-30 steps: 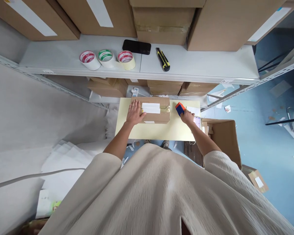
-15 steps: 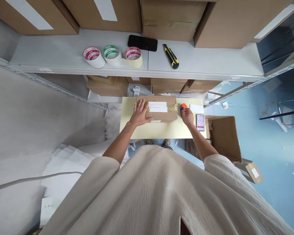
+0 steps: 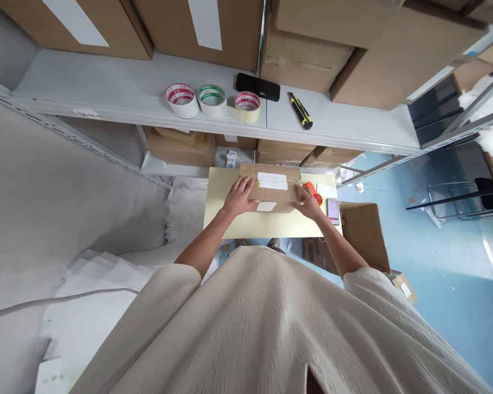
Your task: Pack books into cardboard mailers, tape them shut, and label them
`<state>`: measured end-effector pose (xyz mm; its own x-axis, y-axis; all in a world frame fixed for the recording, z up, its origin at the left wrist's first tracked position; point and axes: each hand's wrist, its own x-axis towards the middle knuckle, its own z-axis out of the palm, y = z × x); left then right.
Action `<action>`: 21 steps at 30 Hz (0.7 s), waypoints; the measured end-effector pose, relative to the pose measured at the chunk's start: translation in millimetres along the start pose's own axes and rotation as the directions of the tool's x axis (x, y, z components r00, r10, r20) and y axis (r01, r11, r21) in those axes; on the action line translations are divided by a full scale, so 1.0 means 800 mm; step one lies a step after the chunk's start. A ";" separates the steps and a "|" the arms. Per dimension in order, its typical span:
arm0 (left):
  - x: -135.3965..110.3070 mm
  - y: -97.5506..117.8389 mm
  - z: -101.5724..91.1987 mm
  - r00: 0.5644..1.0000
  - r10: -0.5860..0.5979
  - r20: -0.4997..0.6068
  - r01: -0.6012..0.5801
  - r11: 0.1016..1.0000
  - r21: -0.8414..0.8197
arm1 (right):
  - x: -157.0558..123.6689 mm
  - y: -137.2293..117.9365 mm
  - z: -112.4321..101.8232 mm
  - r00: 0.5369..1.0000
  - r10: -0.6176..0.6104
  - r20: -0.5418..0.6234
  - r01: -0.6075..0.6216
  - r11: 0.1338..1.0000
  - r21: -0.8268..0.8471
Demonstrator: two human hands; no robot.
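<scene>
Pale smooth tabletop (image 3: pixel 225 220); left grip (image 3: pixel 240 196), right grip (image 3: pixel 310 206) apparently clasp taped rectangular cardboard box (image 3: pixel 272 195) ends.

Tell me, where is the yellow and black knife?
Head view: the yellow and black utility knife lies on the white metal shelf, just right of the flat black phone.

Your left hand (image 3: pixel 240 197) and right hand (image 3: pixel 308 203) grip the box (image 3: pixel 273 189) at its two ends. Just outside your right grip: tape cutter (image 3: pixel 314 192), then phone (image 3: pixel 333 210). Beyond the grip, cartons (image 3: pixel 181 150) block. The table (image 3: pixel 267 223) is bare nearer you and outside your left grip.
</scene>
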<state>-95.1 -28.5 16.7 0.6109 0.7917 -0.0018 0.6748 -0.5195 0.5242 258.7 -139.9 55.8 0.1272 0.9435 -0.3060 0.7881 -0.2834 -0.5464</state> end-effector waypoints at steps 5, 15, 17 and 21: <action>0.024 -0.011 -0.031 0.998 -0.001 0.057 0.000 1.000 0.021 | 0.008 -0.013 -0.026 1.000 -0.027 -0.013 0.028 0.999 0.037; 0.057 -0.016 -0.052 0.981 -0.129 0.144 0.124 0.991 0.047 | 0.024 -0.032 -0.030 0.992 0.115 -0.059 -0.117 0.993 -0.025; 0.065 -0.010 -0.053 0.984 -0.121 0.128 0.116 0.992 0.047 | 0.031 -0.032 -0.026 0.988 0.139 -0.064 -0.141 0.990 -0.020; 0.078 0.019 -0.031 1.000 0.009 -0.027 -0.007 0.997 0.078 | 0.050 -0.029 -0.017 0.991 0.115 -0.068 -0.112 0.992 0.053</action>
<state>-56.9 21.2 46.0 0.6055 0.7955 0.0253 0.7011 -0.5481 0.4562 254.0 -93.7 66.8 0.2577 0.9140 -0.3135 0.7360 -0.3959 -0.5491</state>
